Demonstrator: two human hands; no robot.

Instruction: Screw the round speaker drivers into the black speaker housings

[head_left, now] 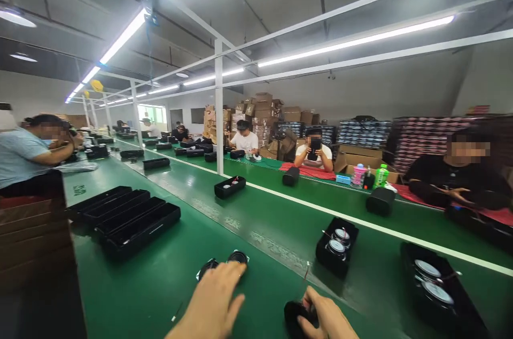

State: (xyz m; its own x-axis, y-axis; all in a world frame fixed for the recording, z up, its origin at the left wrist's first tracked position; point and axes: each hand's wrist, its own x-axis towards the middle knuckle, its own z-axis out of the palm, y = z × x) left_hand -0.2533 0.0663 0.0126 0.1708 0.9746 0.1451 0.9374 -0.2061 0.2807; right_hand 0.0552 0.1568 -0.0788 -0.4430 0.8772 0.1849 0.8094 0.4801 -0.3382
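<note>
My left hand reaches over the table with its fingers stretched and the thumb apart. Its fingertips lie over two round black speakers, a right one and a left one, both partly covered; whether they touch is unclear. Near the front edge of the view, my right hand is closed around a dark round speaker. A thin wire with a white connector sticks up beside that hand. To the right of it stands a black speaker housing holding two silver-backed speakers.
Several open black housings lie side by side at left on the green table. Another housing with two speakers is at right. Farther off are more housings, a white post, bottles and several seated people.
</note>
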